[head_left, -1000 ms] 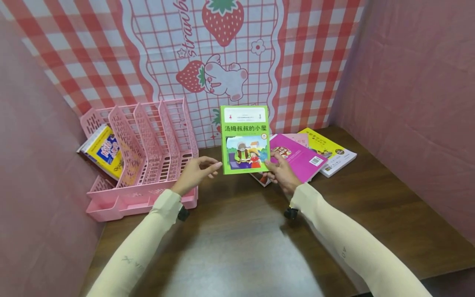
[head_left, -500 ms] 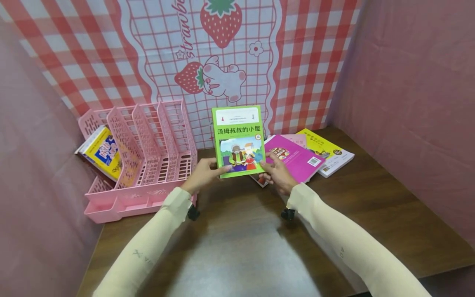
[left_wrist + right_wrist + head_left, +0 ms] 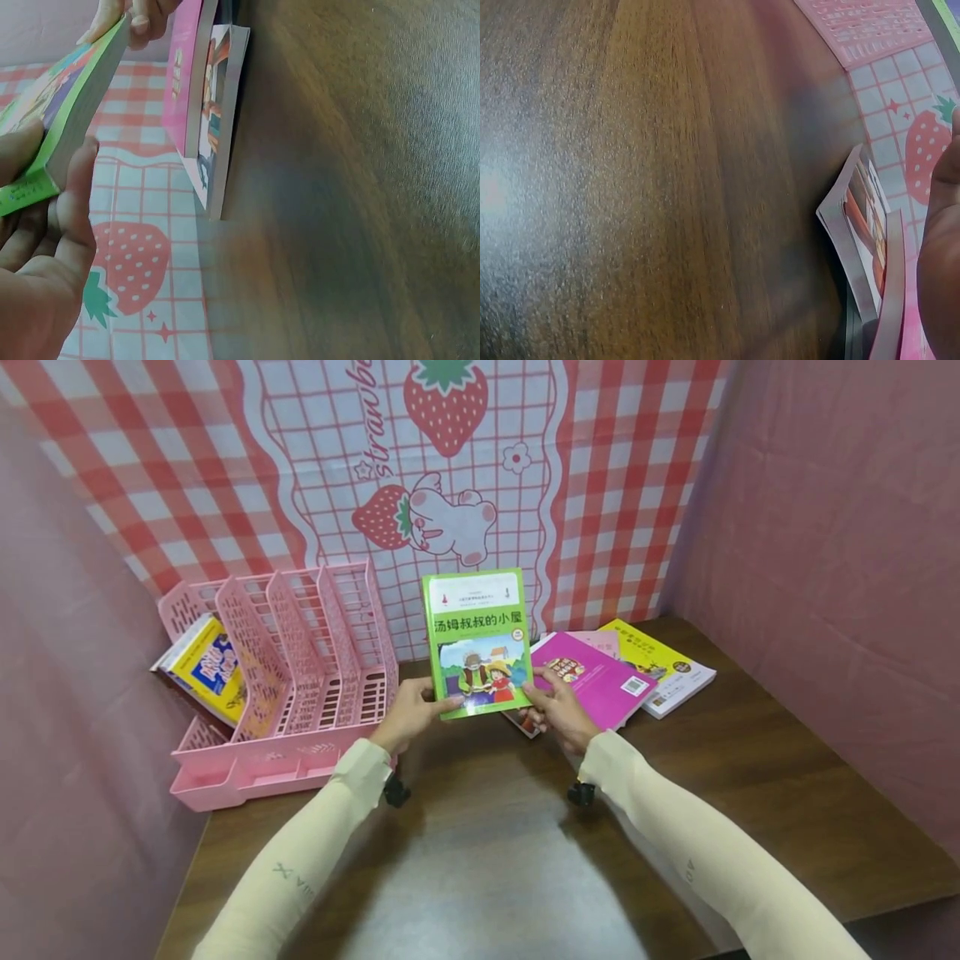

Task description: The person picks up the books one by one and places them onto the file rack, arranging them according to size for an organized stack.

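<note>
A green-bordered book (image 3: pixel 480 647) with a picture of two figures on its cover is held up, cover toward the head camera. My left hand (image 3: pixel 411 717) pinches its lower left corner, the thumb lying on the cover. At the lower right corner my right hand (image 3: pixel 564 712) grips it, thumb in front and fingers behind. In the left wrist view the book's page edge (image 3: pixel 86 112) shows, with left-hand fingers (image 3: pixel 73 217) beneath it. Only a sliver of the book enters the right wrist view, beside part of the right hand (image 3: pixel 941 247).
To the left stands a pink file rack (image 3: pixel 300 677) with slots and front trays; a yellow book (image 3: pixel 213 668) leans in its leftmost slot. Behind the right hand lie a magenta book (image 3: pixel 600 681) and a yellow-and-white book (image 3: pixel 667 668), overlapping on the wooden table (image 3: pixel 480 860).
The left hand has come in from beside the book and taken its lower left corner. The book has shifted slightly left and tilted a little, the right hand still gripping it.
</note>
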Demonstrator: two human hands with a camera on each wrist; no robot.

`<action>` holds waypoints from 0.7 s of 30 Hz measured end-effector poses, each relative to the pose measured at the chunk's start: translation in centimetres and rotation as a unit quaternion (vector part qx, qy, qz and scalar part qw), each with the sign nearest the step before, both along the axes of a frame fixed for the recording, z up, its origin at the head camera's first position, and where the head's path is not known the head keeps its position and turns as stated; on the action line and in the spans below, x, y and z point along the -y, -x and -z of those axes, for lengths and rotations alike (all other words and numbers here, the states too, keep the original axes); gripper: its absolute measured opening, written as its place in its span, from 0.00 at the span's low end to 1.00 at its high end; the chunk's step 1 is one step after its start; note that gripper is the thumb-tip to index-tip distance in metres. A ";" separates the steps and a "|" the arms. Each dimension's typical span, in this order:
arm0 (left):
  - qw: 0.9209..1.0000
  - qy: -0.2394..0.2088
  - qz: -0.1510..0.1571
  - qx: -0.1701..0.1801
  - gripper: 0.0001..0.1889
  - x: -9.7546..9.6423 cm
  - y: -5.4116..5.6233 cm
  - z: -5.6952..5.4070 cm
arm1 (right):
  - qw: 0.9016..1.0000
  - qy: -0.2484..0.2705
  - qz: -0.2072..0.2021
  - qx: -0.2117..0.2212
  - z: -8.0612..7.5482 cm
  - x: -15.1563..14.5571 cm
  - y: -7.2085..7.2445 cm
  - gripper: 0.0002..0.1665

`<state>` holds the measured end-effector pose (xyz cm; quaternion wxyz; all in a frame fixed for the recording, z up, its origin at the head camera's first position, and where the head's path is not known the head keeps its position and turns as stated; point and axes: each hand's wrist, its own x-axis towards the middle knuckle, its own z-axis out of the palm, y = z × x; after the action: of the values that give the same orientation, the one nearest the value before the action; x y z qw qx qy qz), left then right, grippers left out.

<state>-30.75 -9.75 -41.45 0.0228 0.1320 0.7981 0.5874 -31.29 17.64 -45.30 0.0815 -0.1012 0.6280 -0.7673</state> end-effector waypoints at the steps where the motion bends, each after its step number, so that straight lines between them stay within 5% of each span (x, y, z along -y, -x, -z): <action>1: 1.000 -0.009 -0.005 0.001 0.15 0.1 0.0 0.0 | 1.000 -0.002 -0.001 0.003 0.0 0.1 0.0 0.22; 9: 0.999 -0.022 -0.048 -0.006 0.18 1.1 -0.5 -0.3 | 0.999 -0.015 -0.021 0.030 0.5 0.9 0.1 0.22; 21: 0.992 -0.033 -0.108 -0.057 0.20 3.5 -0.6 -1.2 | 0.989 -0.129 -0.064 0.042 1.1 2.8 0.1 0.28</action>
<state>-30.15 -13.20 -40.27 -0.0904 0.0794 0.7878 0.6040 -31.35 14.85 -46.44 0.1689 -0.0975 0.7097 -0.6769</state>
